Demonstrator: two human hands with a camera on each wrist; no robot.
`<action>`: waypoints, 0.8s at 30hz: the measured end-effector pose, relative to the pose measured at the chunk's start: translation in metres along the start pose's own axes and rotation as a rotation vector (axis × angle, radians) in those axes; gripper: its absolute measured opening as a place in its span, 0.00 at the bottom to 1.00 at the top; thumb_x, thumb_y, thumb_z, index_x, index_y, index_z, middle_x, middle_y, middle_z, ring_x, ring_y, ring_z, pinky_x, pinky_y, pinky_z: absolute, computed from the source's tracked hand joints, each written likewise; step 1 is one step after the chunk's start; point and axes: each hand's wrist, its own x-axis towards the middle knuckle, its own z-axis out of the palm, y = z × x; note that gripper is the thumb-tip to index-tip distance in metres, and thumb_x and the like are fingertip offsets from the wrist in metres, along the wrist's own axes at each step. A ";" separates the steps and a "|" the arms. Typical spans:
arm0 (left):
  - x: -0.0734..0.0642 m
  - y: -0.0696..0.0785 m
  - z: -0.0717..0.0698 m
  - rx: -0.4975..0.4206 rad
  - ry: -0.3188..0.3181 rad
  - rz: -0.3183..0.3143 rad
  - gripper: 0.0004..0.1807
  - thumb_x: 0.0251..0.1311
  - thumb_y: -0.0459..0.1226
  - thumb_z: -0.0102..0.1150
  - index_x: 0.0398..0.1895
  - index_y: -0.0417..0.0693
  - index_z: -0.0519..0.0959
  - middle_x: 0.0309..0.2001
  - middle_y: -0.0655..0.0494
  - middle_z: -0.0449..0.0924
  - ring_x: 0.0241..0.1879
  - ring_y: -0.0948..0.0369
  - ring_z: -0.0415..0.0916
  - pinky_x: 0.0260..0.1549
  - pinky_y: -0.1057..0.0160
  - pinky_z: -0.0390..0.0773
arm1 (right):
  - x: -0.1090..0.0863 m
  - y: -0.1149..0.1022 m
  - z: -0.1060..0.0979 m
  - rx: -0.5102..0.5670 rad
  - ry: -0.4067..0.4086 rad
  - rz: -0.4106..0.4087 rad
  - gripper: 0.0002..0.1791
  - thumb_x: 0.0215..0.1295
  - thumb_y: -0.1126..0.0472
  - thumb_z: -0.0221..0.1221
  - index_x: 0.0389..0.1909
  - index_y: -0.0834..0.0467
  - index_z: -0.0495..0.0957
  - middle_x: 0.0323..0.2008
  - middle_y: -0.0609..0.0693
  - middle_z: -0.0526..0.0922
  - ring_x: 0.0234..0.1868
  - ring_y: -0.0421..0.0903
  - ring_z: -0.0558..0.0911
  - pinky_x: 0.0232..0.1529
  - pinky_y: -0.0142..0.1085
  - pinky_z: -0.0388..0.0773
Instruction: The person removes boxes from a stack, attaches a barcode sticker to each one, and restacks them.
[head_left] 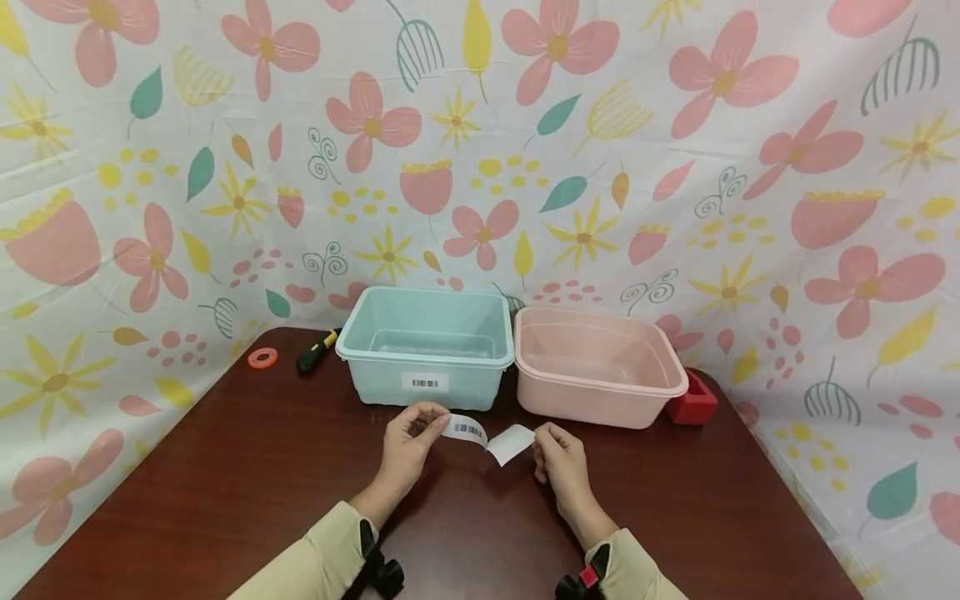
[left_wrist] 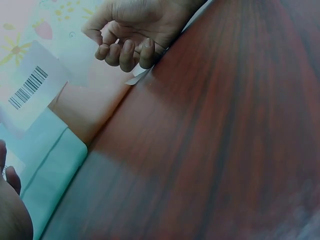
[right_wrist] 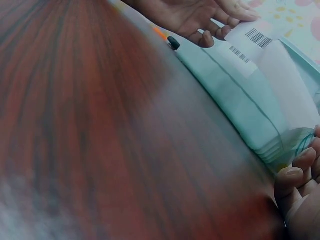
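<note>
In the head view my left hand (head_left: 405, 446) pinches one end of a white barcode label (head_left: 467, 429) between thumb and fingers. My right hand (head_left: 564, 468) pinches the far corner of a blank white paper piece (head_left: 512, 444). Label and paper meet at a bend between the hands, above the table. Just behind the left hand stands a light blue plastic bin (head_left: 375, 379), with another barcode label (head_left: 425, 382) on its front. The right wrist view shows the held label (right_wrist: 257, 37) and the pale paper (right_wrist: 290, 80) in front of the blue bin.
A pink bin (head_left: 585, 400) stands right of the blue one, with a red box (head_left: 692, 402) beside it. At the back left lie a screwdriver (head_left: 318, 351) and an orange ring (head_left: 262, 358). A floral cloth hangs behind the dark brown table (head_left: 480, 533).
</note>
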 end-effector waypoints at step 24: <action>-0.003 0.007 0.023 -0.027 0.083 0.123 0.04 0.60 0.23 0.65 0.37 0.35 0.82 0.34 0.48 0.80 0.32 0.63 0.74 0.32 0.67 0.74 | -0.009 -0.002 0.071 -0.135 -0.233 -0.087 0.12 0.71 0.68 0.56 0.28 0.72 0.77 0.18 0.48 0.72 0.17 0.38 0.68 0.20 0.30 0.68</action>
